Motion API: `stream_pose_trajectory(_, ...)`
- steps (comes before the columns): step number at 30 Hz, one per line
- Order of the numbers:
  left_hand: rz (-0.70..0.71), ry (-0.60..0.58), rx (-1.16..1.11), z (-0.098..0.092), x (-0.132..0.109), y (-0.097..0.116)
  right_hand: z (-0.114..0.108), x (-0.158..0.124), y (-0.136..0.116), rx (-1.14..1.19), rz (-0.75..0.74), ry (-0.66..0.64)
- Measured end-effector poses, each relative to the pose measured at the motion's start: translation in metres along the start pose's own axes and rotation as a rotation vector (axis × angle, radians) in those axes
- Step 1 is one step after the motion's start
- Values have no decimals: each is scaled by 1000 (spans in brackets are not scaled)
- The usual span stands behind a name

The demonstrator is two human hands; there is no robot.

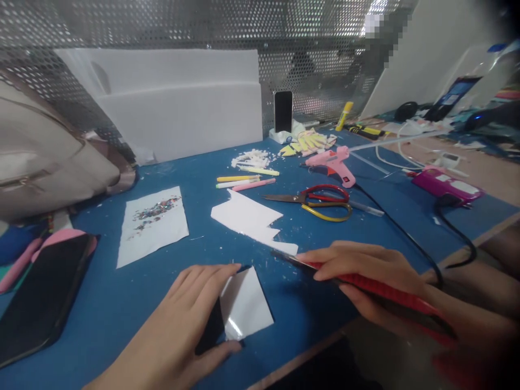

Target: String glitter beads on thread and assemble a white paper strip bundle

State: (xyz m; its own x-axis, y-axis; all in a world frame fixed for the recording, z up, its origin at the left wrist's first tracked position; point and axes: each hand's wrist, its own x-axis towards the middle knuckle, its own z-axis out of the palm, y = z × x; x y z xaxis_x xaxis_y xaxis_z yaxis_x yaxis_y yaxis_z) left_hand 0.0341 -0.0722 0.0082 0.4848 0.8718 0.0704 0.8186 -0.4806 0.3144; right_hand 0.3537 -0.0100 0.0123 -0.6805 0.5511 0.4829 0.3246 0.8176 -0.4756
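My left hand (199,309) curls round the left side of a small white piece of card (247,306), fingers at its top and thumb by its lower corner. The card looks bent or folded, with a glossy strip along its left part. In my right hand (365,271) is a red utility knife (374,286), its dark blade pointing left above the table, apart from the card. Just beyond the blade lies a white sheet with jagged edges (247,216). Scissors with red and yellow handles (309,201) rest behind my right hand.
A pink glue gun (333,163) trails a black cord to the right. Several pens (246,182) and a heap of white bits (252,158) lie mid-table. A paper with glitter pieces (134,246), a black phone (49,292) and a bag (44,157) are at left.
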Motion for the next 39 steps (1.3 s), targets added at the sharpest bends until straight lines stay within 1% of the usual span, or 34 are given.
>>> stream_pose_trajectory(2,19,-24,-21,-3,1,-1,-1,9,-4,67,-20,-12)
stream_pose_trajectory(6,51,-7,14,-3,0,-2,5,20,-9,116,-29,-25)
stream_pose_trajectory(9,61,70,105,2,-2,0,11,23,-11,106,-61,4)
stream_pose_trajectory(12,69,129,178,8,-2,4,16,23,-13,93,-77,4)
stream_pose_trajectory(16,163,178,197,12,-3,5,19,21,-18,91,-74,-13)
stream_pose_trajectory(19,256,200,181,12,-5,3,20,21,-21,93,-58,-49)
stream_pose_trajectory(20,267,201,181,11,-6,2,20,21,-21,99,-57,-63)
stream_pose_trajectory(23,221,185,175,7,-7,0,21,24,-19,112,-44,-59)
stream_pose_trajectory(25,153,174,158,4,-7,-4,21,26,-16,109,-30,-39)
stream_pose_trajectory(28,112,169,141,0,-5,-11,20,28,-12,92,-21,-30)
stream_pose_trajectory(32,115,180,134,-4,-1,-18,19,27,-12,100,17,-18)
stream_pose_trajectory(36,117,163,115,-6,4,-17,19,25,-13,147,77,-14)
stream_pose_trajectory(39,135,164,101,-6,7,-15,19,26,-12,158,72,-23)
